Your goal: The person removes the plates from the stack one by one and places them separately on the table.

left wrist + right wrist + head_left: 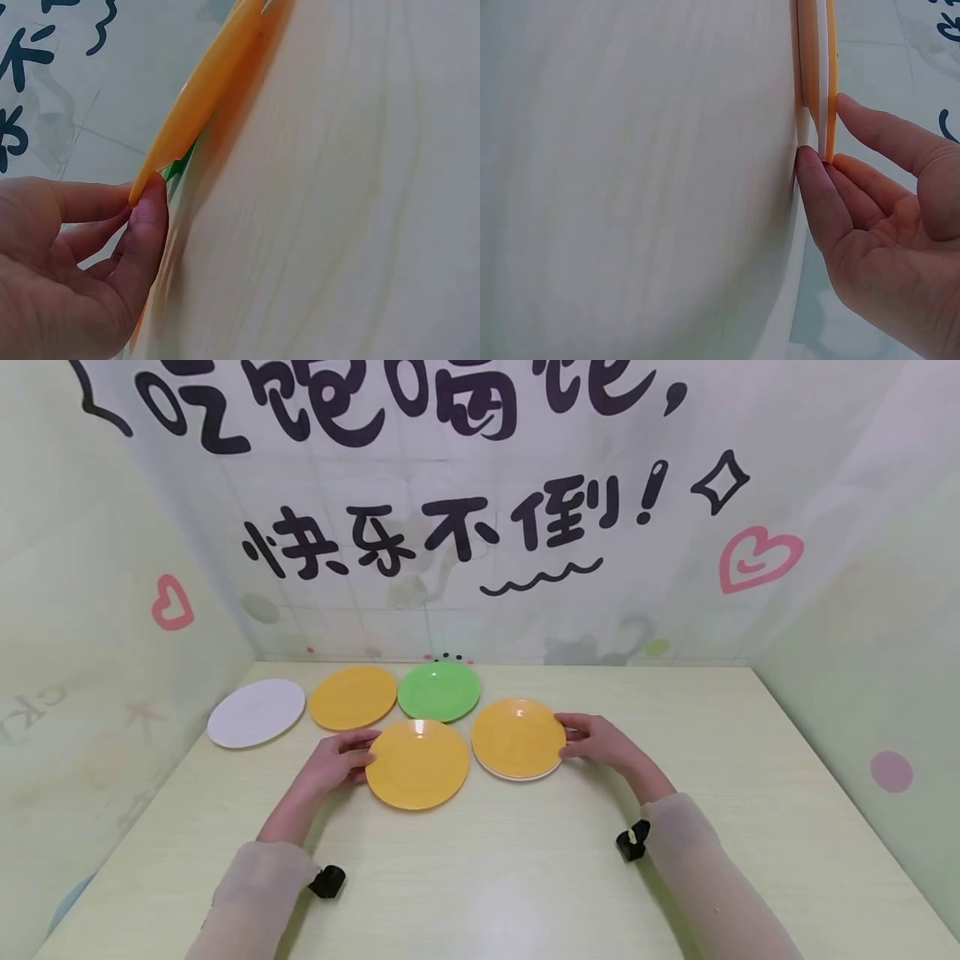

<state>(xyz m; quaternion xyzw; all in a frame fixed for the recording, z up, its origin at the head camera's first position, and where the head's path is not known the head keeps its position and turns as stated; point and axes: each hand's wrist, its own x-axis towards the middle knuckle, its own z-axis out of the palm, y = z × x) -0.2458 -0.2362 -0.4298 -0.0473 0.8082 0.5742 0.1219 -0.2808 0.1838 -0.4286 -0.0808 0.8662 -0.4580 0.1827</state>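
Note:
Near the middle of the table, my left hand (347,758) pinches the left rim of a yellow-orange plate (417,766). The left wrist view shows this plate (202,90) tilted above the tabletop, thumb and fingers on either side of its edge. To its right is a second yellow-orange plate (519,739), stacked on a white plate (823,82) whose edge peeks out below. My right hand (596,743) holds the right rim of this stack, with fingertips on both faces. Whether the stack touches the table is hard to tell.
Along the back left lie a white plate (257,713), another yellow-orange plate (353,697) and a green plate (438,692). The pale wooden table (480,877) meets a printed backdrop (480,618) behind and at both sides.

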